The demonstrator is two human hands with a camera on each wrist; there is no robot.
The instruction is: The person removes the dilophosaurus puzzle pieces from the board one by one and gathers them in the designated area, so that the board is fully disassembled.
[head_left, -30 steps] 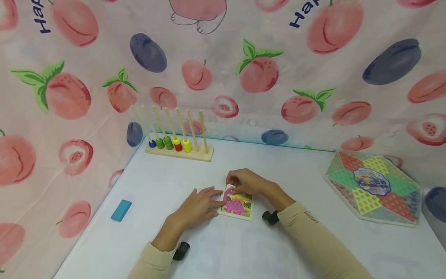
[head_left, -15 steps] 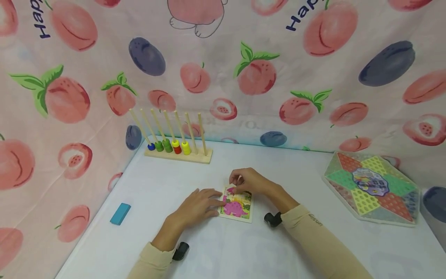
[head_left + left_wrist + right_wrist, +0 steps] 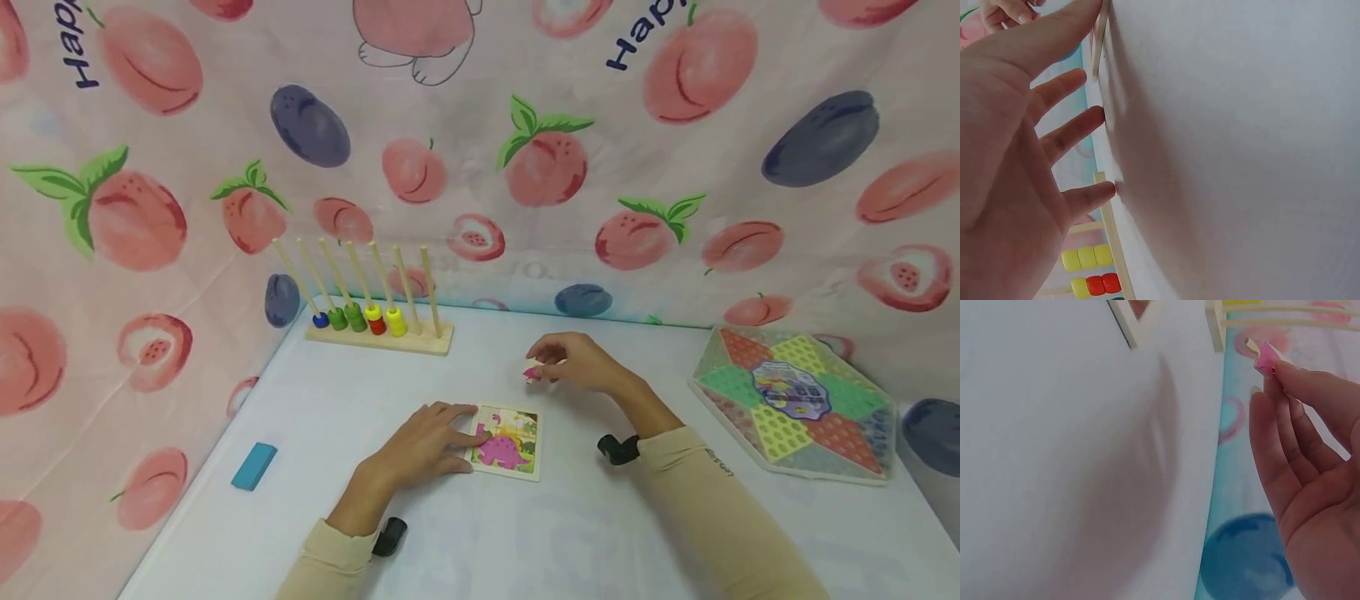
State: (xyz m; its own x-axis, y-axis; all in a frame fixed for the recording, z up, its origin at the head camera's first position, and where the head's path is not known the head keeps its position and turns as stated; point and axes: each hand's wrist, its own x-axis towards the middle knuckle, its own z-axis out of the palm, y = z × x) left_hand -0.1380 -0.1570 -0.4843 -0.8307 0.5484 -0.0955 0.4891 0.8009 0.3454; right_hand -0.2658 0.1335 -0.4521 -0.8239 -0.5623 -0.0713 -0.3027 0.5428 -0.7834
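Note:
A small jigsaw puzzle (image 3: 506, 474) with a pink dinosaur picture lies flat on the white table, in a pale wooden frame. My left hand (image 3: 422, 443) rests at its left edge, fingers spread and straight; in the left wrist view the thumb reaches the frame's edge (image 3: 1101, 44) and other fingertips touch the table. My right hand (image 3: 583, 364) pinches a pink and white puzzle piece (image 3: 532, 374) between thumb and fingers, above the table beyond the puzzle's upper right corner. The right wrist view shows the piece (image 3: 1265, 359) at the fingertips. A pale area shows near the puzzle's top.
A wooden peg rack (image 3: 378, 340) with coloured beads stands at the back left. On the left lies a blue block (image 3: 254, 466). A hexagonal board with a coloured star (image 3: 793, 408) lies at the right. Fruit-printed cloth (image 3: 465, 108) hangs behind the table.
My right hand has lifted the pink piece out of the puzzle's top and moved up and to the right with it. The left hand has stayed at the puzzle's edge.

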